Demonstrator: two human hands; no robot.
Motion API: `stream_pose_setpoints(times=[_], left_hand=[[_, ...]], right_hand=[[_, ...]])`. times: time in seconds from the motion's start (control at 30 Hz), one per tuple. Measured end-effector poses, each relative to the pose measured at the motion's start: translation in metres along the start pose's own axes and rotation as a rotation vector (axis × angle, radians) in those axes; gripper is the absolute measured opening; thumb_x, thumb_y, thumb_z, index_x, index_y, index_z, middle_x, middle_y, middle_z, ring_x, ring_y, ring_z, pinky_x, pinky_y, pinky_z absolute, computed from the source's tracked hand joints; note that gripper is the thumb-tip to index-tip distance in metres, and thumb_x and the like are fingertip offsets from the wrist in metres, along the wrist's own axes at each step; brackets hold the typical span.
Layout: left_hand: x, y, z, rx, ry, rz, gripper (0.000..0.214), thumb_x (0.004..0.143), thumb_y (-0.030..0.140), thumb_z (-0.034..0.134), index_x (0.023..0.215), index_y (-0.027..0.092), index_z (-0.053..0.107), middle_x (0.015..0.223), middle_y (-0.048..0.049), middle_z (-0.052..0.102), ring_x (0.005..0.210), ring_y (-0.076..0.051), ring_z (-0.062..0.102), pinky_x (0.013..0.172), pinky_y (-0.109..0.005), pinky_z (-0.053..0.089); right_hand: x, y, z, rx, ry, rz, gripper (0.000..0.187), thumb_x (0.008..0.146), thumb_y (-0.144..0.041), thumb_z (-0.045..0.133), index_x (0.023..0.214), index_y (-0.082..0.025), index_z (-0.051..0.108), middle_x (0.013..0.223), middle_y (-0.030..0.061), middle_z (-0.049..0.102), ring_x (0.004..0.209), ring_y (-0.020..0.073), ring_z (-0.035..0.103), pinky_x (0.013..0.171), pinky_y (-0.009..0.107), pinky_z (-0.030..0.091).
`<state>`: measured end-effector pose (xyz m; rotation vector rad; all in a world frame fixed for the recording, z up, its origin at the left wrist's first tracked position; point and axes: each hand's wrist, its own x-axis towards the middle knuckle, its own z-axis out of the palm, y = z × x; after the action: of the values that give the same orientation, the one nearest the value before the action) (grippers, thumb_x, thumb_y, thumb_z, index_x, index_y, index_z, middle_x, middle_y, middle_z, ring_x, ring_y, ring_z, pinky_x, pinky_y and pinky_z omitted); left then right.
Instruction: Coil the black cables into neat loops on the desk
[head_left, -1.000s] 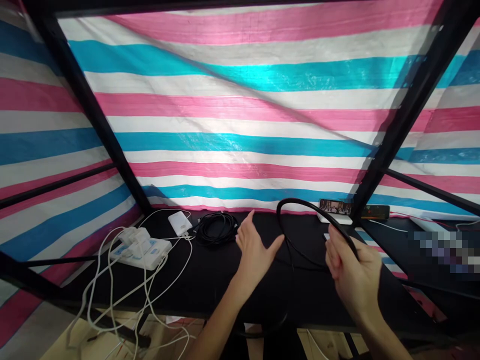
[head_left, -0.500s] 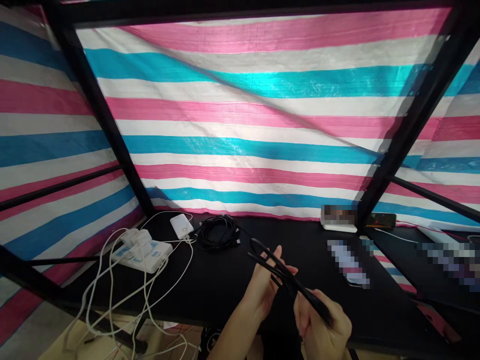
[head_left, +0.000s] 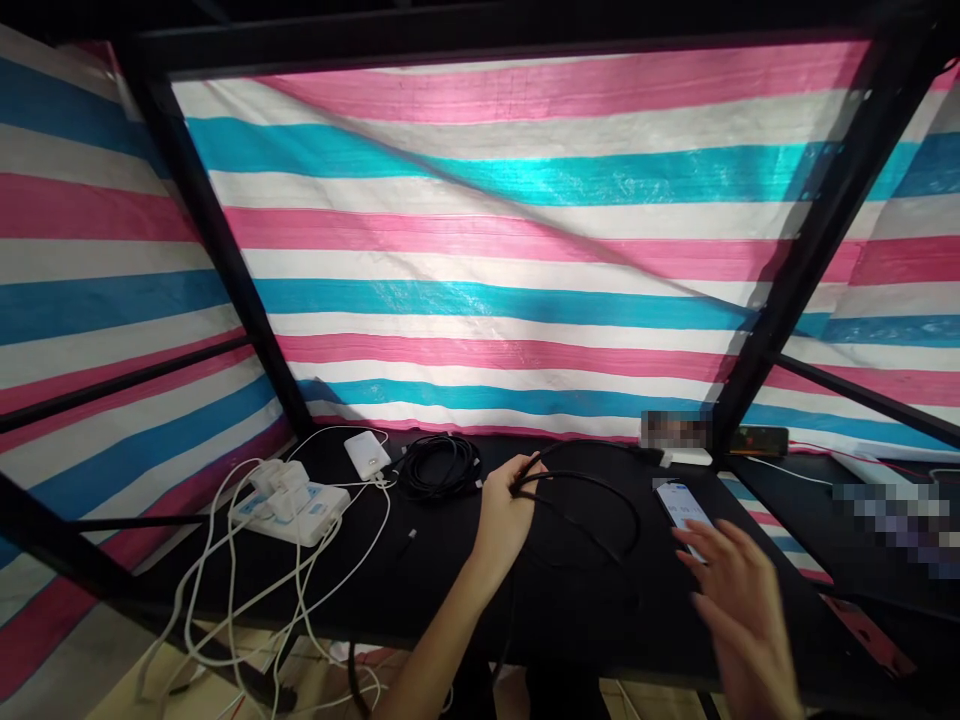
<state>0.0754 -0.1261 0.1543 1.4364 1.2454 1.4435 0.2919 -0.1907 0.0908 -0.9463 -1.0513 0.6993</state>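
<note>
My left hand (head_left: pixel 508 505) is closed around a black cable (head_left: pixel 592 480) above the middle of the black table. Loops of that cable spread out to the right of the fist, and a loose length hangs down in front. Apart from the cable, my right hand (head_left: pixel 739 590) has its fingers spread and holds nothing. Its fingertips overlap the lower end of a lit phone (head_left: pixel 675 500) lying on the table; I cannot tell whether they touch it. Left of my left hand lies a coiled black cable (head_left: pixel 439 468).
A white power strip (head_left: pixel 319 515) with plugged-in chargers and tangled white cords (head_left: pixel 225 590) occupies the left side. Beside it sits a white power bank (head_left: pixel 366 455). Another phone (head_left: pixel 759 441) stands at the back right. Black frame posts and striped sheeting (head_left: pixel 487 300) enclose the table.
My right hand has let go of the black cable and moved right to the phone. The bundle has loosened into wide loops, still in my left hand.
</note>
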Motion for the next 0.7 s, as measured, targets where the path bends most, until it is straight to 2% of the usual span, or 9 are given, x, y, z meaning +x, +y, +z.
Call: stream_pose_setpoints(times=[0.1,0.2,0.3,0.37,0.43,0.5,0.57,0.63,0.7], left_hand=[[-0.014,0.016,-0.007,0.214,-0.045,0.096,0.015,0.074,0.014,0.053,0.068,0.021,0.065,0.067,0.0002,0.065,0.064,-0.016,0.06,0.06,-0.024,0.041],[-0.032,0.023,0.002,0.399,-0.144,0.189,0.016,0.078,0.018,0.054,0.077,0.024,0.07,0.074,-0.0011,0.072,0.068,-0.018,0.066,0.06,-0.024,0.043],[-0.05,0.024,0.019,0.512,-0.263,0.402,0.018,0.083,0.023,0.053,0.075,0.022,0.069,0.065,-0.0012,0.07,0.057,-0.015,0.063,0.053,-0.023,0.039],[-0.059,0.022,0.027,0.547,-0.252,0.57,0.022,0.085,0.022,0.051,0.072,0.02,0.068,0.058,-0.0012,0.067,0.05,-0.013,0.057,0.052,-0.024,0.037],[-0.062,0.019,0.03,0.545,-0.213,0.665,0.024,0.086,0.024,0.051,0.068,0.019,0.066,0.053,-0.0005,0.063,0.047,-0.011,0.052,0.052,-0.024,0.036],[-0.06,0.017,0.03,0.484,-0.232,0.627,0.024,0.085,0.028,0.054,0.066,0.019,0.064,0.051,0.0012,0.058,0.048,-0.01,0.05,0.053,-0.023,0.036],[-0.054,0.015,0.03,0.385,-0.304,0.47,0.017,0.083,0.028,0.058,0.069,0.019,0.06,0.051,0.0039,0.053,0.049,-0.01,0.048,0.053,-0.022,0.038],[-0.048,0.013,0.03,0.313,-0.332,0.305,0.008,0.08,0.026,0.06,0.077,0.02,0.056,0.057,0.0048,0.055,0.054,-0.011,0.051,0.059,-0.023,0.041],[-0.044,0.011,0.031,0.304,-0.31,0.229,0.014,0.078,0.025,0.062,0.089,0.021,0.054,0.076,0.0014,0.062,0.073,-0.015,0.058,0.074,-0.029,0.044]], right_hand=[[0.0,-0.027,-0.024,-0.031,0.097,-0.209,0.049,0.077,-0.043,0.058,0.124,-0.029,0.05,0.118,0.012,0.057,0.111,0.0355,0.054,0.084,0.051,0.045],[-0.01,-0.06,-0.011,-0.452,0.047,-0.425,0.066,0.071,-0.035,0.067,0.133,-0.025,0.044,0.131,0.0152,0.049,0.122,0.039,0.044,0.099,0.057,0.033],[-0.02,-0.076,0.022,-0.809,-0.28,-0.592,0.067,0.071,-0.033,0.064,0.135,-0.025,0.044,0.129,0.0121,0.055,0.12,0.0366,0.048,0.1,0.055,0.034],[-0.023,-0.074,0.037,-0.853,-0.45,-0.516,0.064,0.076,-0.026,0.056,0.137,-0.023,0.04,0.108,0.0088,0.067,0.101,0.029,0.063,0.091,0.047,0.046],[-0.027,-0.069,0.043,-0.802,-0.546,-0.309,0.061,0.081,-0.02,0.047,0.141,-0.02,0.035,0.073,0.0016,0.069,0.067,0.021,0.068,0.062,0.032,0.054],[-0.032,-0.065,0.041,-0.708,-0.555,-0.139,0.061,0.084,-0.018,0.042,0.144,-0.018,0.03,0.053,-0.0047,0.061,0.043,0.0161,0.059,0.042,0.023,0.045],[-0.038,-0.066,0.036,-0.635,-0.501,-0.078,0.059,0.087,-0.02,0.043,0.144,-0.018,0.03,0.048,-0.0062,0.059,0.036,0.0139,0.055,0.036,0.02,0.04],[-0.041,-0.071,0.032,-0.605,-0.384,-0.093,0.055,0.087,-0.023,0.047,0.141,-0.021,0.038,0.056,-0.0029,0.066,0.043,0.0147,0.061,0.039,0.02,0.045],[-0.04,-0.076,0.031,-0.597,-0.254,-0.131,0.049,0.086,-0.025,0.049,0.135,-0.024,0.047,0.079,0.0029,0.074,0.062,0.0175,0.07,0.049,0.021,0.053]])
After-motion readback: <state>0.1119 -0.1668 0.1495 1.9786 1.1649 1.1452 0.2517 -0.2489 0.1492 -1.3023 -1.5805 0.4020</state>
